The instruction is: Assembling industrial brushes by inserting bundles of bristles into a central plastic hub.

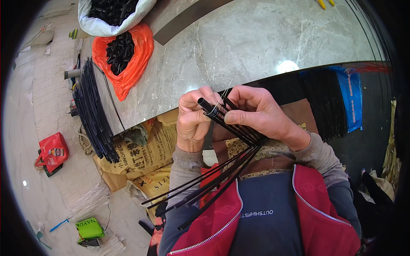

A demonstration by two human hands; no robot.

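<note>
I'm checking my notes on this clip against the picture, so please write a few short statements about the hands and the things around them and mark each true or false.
1. Both hands grip one bundle of thin black plastic rods. True: the left hand and the right hand both close on it.
2. The rods fan out up toward the grey marble tabletop. False: their loose ends spread down and to the left, over the lap.
3. The orange plastic bag on the tabletop holds small black pieces. True.
4. The white bag is empty. False: it also holds black pieces.
5. A red bag sits on the floor at the left. True.
</note>
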